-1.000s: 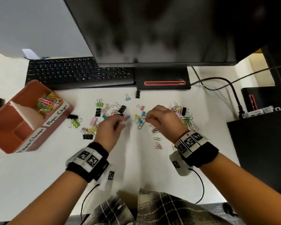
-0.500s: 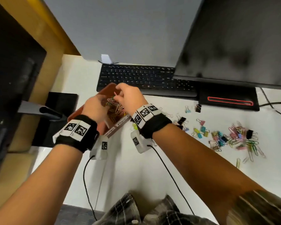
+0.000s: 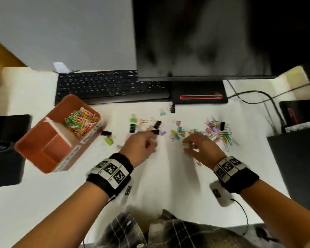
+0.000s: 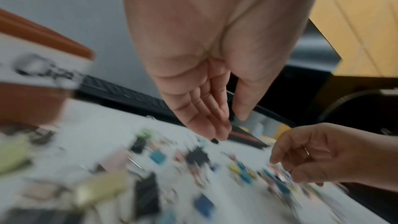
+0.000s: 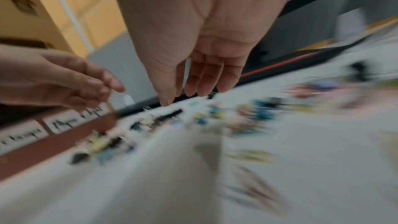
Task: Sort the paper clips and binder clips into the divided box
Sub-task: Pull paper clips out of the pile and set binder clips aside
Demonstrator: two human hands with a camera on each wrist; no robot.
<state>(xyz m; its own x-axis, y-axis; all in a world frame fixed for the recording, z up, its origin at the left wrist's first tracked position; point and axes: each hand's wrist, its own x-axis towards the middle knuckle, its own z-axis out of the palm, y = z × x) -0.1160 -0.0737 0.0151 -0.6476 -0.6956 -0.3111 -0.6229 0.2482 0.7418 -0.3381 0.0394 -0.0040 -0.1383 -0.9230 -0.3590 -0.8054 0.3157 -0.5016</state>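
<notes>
The orange divided box stands at the left of the white desk, with coloured paper clips heaped in its far compartment. Its near compartments look bare. Binder clips and loose paper clips lie scattered mid-desk. My left hand hovers over the clips' left part, fingers straight and holding nothing. My right hand hangs just right of it above the clips, fingers relaxed and holding nothing. Both wrist views are motion-blurred; the box's labelled wall shows at the left.
A black keyboard and a monitor on its base line the back. Cables run at the right rear. Dark objects sit at the far left and far right.
Half a second ago both hands were over the box's paper-clip compartment. Now they have swung back right to the scattered clips and hold nothing.
</notes>
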